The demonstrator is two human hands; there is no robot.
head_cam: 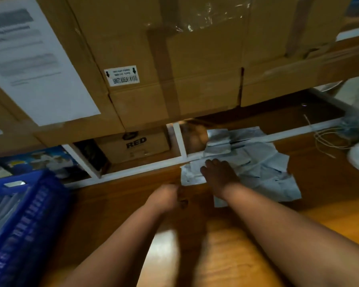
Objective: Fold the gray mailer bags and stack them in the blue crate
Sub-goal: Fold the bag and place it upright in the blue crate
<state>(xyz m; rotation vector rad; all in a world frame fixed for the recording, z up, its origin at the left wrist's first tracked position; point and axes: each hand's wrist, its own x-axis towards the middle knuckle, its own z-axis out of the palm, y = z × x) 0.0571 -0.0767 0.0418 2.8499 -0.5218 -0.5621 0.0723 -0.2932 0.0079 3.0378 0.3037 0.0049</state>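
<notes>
A loose pile of crumpled gray plastic mailer bags [255, 162] lies on the glossy brown wooden tabletop [232, 245], right of centre toward the far edge. The right hand [218, 175] rests palm-down on the near left part of the pile, its grip spread flat over the bags. The left hand [164, 197] hangs just left of the pile with fingers curled; whether its grip pinches anything cannot be told through the blur. The blue slotted plastic crate [27, 220] stands at the near left. Large taped brown cardboard boxes [174, 59] rise behind.
</notes>
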